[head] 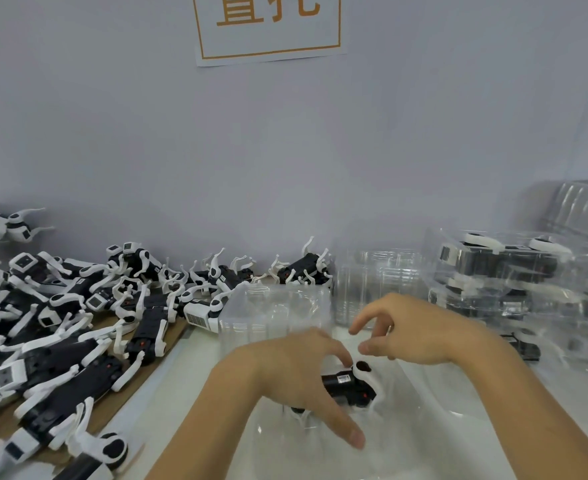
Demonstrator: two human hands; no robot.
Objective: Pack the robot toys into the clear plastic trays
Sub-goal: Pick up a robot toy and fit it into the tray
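Robot toy (349,384), black body with white limbs, lies in a clear plastic tray (424,427) on the counter (188,403) right in front of the person, low in the head view. Its long axis seems to run left to right, slightly tilted, with a white limb and a dark round end at the right. The left hand (296,372) sits directly over the toy's left part, fingers spread and curled down, fingertips touching or nearly touching the body; whether it truly grips I cannot tell. The right hand (403,332) hovers just above and behind the toy's right end, fingers loosely curled with thumb and forefinger apart, holding nothing. The left hand is the nearer one, so seating the toy likely turns on pressing down from that side.

Left of the hands a pile of unpacked toys (60,323) covers the counter. An empty tray (275,313) stands just behind the hands, and filled trays (500,271) are stacked at the right, well apart from the pile
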